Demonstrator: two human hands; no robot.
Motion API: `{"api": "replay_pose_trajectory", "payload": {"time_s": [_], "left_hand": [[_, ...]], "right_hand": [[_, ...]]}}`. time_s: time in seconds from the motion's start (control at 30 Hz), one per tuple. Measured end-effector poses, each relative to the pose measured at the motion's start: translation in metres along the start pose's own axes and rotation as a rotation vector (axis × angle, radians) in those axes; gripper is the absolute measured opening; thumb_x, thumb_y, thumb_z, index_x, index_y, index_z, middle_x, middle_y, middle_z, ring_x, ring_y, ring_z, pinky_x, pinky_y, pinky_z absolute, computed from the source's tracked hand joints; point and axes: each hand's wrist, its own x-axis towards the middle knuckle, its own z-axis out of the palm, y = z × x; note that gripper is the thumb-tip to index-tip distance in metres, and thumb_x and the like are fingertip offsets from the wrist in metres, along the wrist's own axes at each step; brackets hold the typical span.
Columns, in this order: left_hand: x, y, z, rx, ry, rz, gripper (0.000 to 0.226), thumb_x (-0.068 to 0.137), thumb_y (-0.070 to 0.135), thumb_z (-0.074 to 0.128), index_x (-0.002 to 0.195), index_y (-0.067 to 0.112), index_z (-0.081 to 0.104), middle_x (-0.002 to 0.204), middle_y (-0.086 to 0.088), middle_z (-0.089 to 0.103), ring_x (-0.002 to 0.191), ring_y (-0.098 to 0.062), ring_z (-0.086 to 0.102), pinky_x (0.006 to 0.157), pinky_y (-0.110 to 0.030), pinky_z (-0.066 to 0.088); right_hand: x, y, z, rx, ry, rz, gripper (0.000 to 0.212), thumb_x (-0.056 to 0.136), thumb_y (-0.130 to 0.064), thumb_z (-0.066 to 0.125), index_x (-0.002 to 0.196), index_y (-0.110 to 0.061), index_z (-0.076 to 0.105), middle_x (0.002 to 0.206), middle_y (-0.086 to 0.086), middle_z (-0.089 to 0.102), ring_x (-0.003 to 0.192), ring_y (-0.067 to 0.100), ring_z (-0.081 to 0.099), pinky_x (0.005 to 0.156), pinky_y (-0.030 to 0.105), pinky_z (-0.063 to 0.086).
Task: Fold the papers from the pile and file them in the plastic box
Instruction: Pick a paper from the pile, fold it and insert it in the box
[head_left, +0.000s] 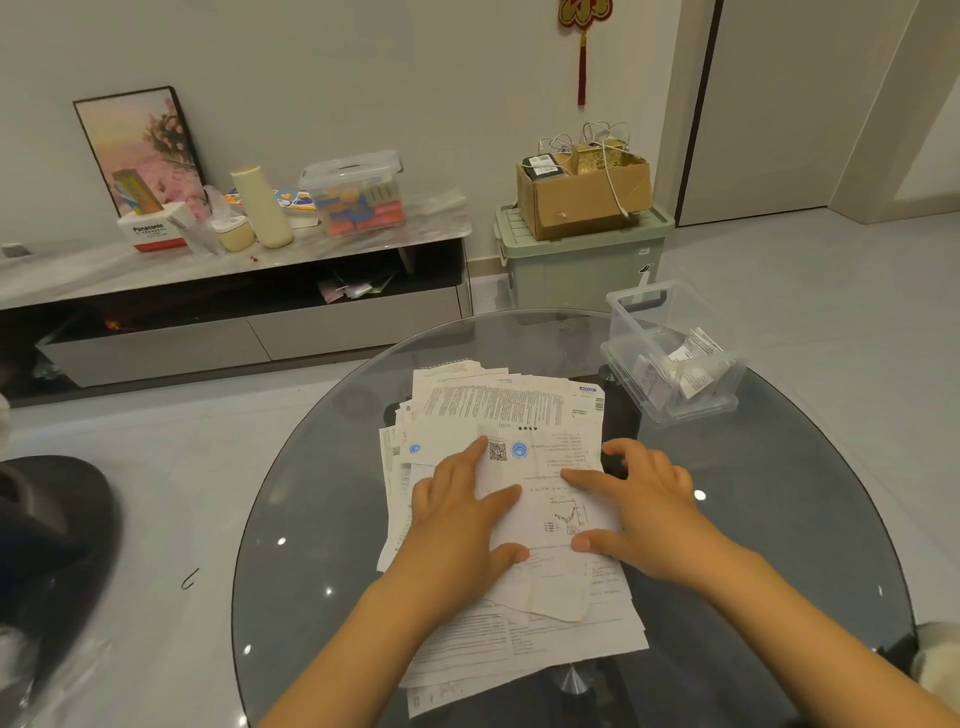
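**Top sheet pinned flat on pile — thin, limp, slides easily**

Top printed sheet (545, 499), with QR code and small chart, lying on the loose paper pile (498, 525) at the middle of the round glass table (779, 545), pile running toward the near edge. Looks single-ply, near weightless, no stiffness; curls and creases readily, tears at ragged edges. Probably slick against the sheets below, so likely to drag neighbours along if pulled sideways.

Left hand (457, 514) flat on the sheet's left part, fingers straight and spread, pressing, not gripping. Right hand (644, 504) on the sheet's right edge, index finger and thumb extended onto the paper, other fingers loosely bent over the glass; nothing pinched that can be seen.

Best purchase, by judgement: pinch a free corner or the right edge, lift to separate, keep the other palm down on the pile. Fold on the flat, run a fingertip along the crease.

Clear plastic box (670, 358) at the far right edge of the table, open, already holding folded slips. Well apart from the pile; within reach.
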Motion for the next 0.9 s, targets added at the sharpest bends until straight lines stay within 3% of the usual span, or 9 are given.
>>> {"api": "replay_pose_trajectory", "payload": {"time_s": [0.13, 0.3, 0.37, 0.47, 0.57, 0.63, 0.7, 0.8, 0.9], "left_hand": [[0.001, -0.004, -0.005, 0.107, -0.007, 0.131, 0.057, 0.092, 0.053, 0.043, 0.143, 0.029, 0.035, 0.158, 0.007, 0.008, 0.142, -0.013, 0.004, 0.114, -0.031, -0.007], [0.001, 0.003, -0.005, 0.051, 0.069, 0.214, 0.041, 0.099, 0.040, 0.034, 0.129, 0.022, 0.055, 0.144, 0.009, 0.042, 0.133, -0.005, 0.032, 0.113, -0.023, -0.012], [0.001, 0.004, -0.007, -0.018, 0.103, 0.219, 0.041, 0.098, 0.040, 0.032, 0.120, 0.022, 0.062, 0.133, 0.011, 0.053, 0.124, -0.002, 0.041, 0.116, -0.023, -0.003], [0.001, 0.002, -0.009, -0.181, 0.145, 0.195, 0.049, 0.086, 0.057, 0.035, 0.111, 0.026, 0.064, 0.119, 0.017, 0.060, 0.112, 0.003, 0.046, 0.112, -0.020, 0.014], [0.002, 0.000, -0.009, -0.297, 0.182, 0.122, 0.026, 0.086, 0.043, 0.059, 0.107, 0.030, 0.063, 0.108, 0.019, 0.062, 0.103, 0.000, 0.051, 0.100, -0.023, 0.036], [0.002, 0.002, -0.010, -0.393, 0.200, 0.068, 0.010, 0.085, 0.035, 0.063, 0.094, 0.033, 0.061, 0.094, 0.018, 0.064, 0.089, 0.001, 0.056, 0.083, -0.026, 0.047], [0.001, 0.004, -0.012, -0.461, 0.196, 0.002, 0.012, 0.085, 0.034, 0.065, 0.085, 0.037, 0.053, 0.087, 0.019, 0.063, 0.081, 0.001, 0.057, 0.074, -0.024, 0.049], [0.003, 0.006, -0.010, -0.520, 0.197, -0.048, 0.024, 0.086, 0.033, 0.064, 0.097, 0.041, 0.045, 0.100, 0.021, 0.059, 0.089, 0.001, 0.058, 0.081, -0.024, 0.050], [0.005, 0.008, -0.006, -0.484, 0.155, -0.086, 0.054, 0.086, 0.032, 0.065, 0.130, 0.040, 0.034, 0.124, 0.014, 0.051, 0.110, -0.007, 0.053, 0.096, -0.025, 0.045]], "right_hand": [[-0.001, 0.002, -0.002, -0.067, -0.042, -0.093, 0.070, 0.083, -0.060, 0.053, 0.144, -0.041, 0.023, 0.155, -0.013, 0.001, 0.140, 0.015, -0.004, 0.113, 0.035, -0.004], [-0.002, 0.000, -0.001, -0.022, 0.021, -0.182, 0.050, 0.089, -0.051, 0.049, 0.136, -0.037, 0.042, 0.151, -0.015, 0.026, 0.142, 0.009, 0.003, 0.111, 0.028, -0.007], [-0.001, 0.000, -0.001, 0.026, 0.082, -0.209, 0.034, 0.094, -0.042, 0.045, 0.126, -0.036, 0.055, 0.143, -0.016, 0.040, 0.140, 0.006, 0.014, 0.110, 0.025, -0.006], [0.000, 0.003, -0.002, 0.097, 0.147, -0.220, 0.028, 0.097, -0.035, 0.043, 0.112, -0.026, 0.065, 0.125, -0.014, 0.058, 0.133, 0.003, 0.030, 0.112, 0.024, -0.001], [0.000, 0.005, -0.004, 0.188, 0.158, -0.196, 0.024, 0.096, -0.037, 0.042, 0.102, -0.027, 0.064, 0.096, -0.011, 0.064, 0.100, 0.010, 0.051, 0.109, 0.033, 0.028], [-0.002, 0.004, -0.008, 0.248, 0.156, -0.186, 0.022, 0.094, -0.039, 0.043, 0.094, -0.027, 0.062, 0.085, -0.007, 0.065, 0.082, 0.012, 0.054, 0.082, 0.039, 0.048], [-0.004, 0.002, -0.012, 0.281, 0.161, -0.167, 0.017, 0.094, -0.038, 0.046, 0.095, -0.029, 0.060, 0.088, -0.007, 0.068, 0.076, 0.012, 0.059, 0.069, 0.038, 0.051], [-0.004, 0.002, -0.012, 0.321, 0.174, -0.123, 0.014, 0.093, -0.035, 0.052, 0.106, -0.035, 0.054, 0.099, -0.012, 0.066, 0.070, 0.005, 0.057, 0.067, 0.029, 0.051], [-0.002, 0.003, -0.007, 0.299, 0.144, -0.084, 0.040, 0.089, -0.033, 0.058, 0.125, -0.039, 0.041, 0.120, -0.009, 0.057, 0.085, 0.004, 0.053, 0.077, 0.026, 0.050]]}}
